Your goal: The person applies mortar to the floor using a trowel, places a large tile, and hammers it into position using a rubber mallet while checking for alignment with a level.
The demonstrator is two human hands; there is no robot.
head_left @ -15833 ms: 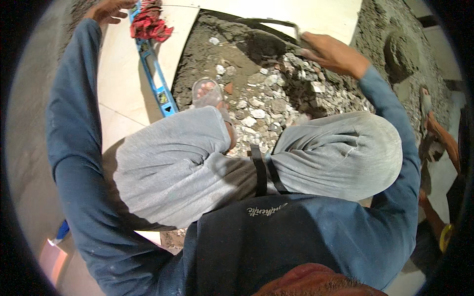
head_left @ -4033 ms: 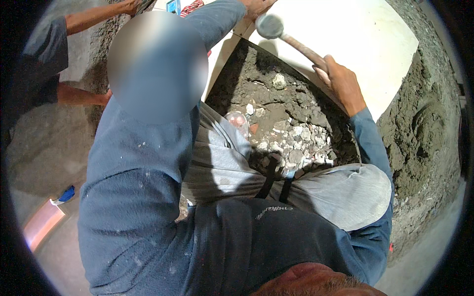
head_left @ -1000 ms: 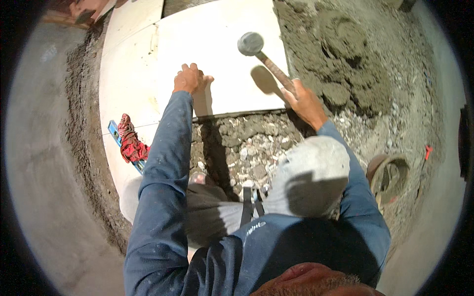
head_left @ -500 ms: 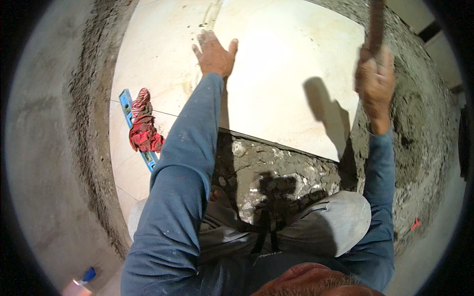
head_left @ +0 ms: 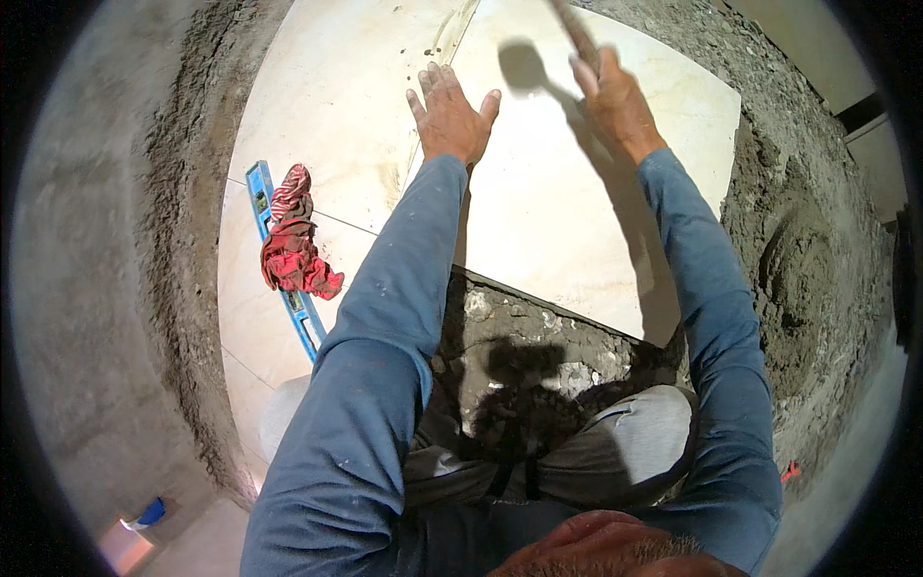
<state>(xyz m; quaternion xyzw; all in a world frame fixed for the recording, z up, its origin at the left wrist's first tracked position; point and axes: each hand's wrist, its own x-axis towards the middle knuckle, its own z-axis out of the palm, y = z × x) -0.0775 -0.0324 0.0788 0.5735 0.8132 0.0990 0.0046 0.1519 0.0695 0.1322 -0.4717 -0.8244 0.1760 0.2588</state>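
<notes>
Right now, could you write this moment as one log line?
left hand: spread over tiles | right hand: grips mallet, its head out of frame | level: on tiles, red cloth over it

Tile (head_left: 577, 202) between 1 and 2 o'clock; mortar heap (head_left: 798, 260) at 3; rubble (head_left: 575, 373) toward 5; at 9, rag (head_left: 292, 258) atop level (head_left: 304, 322).

Cream tile (head_left: 543, 207) lies seemingly flat beneath tilted mallet (head_left: 575, 31).
</notes>
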